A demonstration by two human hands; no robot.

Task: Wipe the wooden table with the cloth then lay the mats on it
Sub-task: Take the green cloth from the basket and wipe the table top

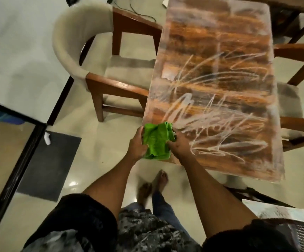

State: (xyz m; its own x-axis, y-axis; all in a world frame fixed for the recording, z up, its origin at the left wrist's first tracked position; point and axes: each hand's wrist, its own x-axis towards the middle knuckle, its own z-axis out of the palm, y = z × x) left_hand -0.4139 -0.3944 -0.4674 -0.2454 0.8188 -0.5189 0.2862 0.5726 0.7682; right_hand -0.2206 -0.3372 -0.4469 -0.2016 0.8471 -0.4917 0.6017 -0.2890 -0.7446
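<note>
A bright green cloth [156,140] hangs bunched between both hands over the near left corner of the wooden table [216,88]. My left hand [135,144] grips the cloth's left side. My right hand [179,146] grips its right side, just above the table's edge. The glossy tabletop carries pale, streaky smear marks across its near half. At the bottom right, a pale patterned sheet [274,213] lies on a surface; whether it is a mat I cannot tell.
A cushioned wooden armchair [96,70] stands at the table's left side. More wooden chairs [300,99] line the right side. A dark floor mat [49,164] lies on the tiled floor at left, beside a black-framed glass panel [7,160]. My bare feet [153,186] stand near the table's corner.
</note>
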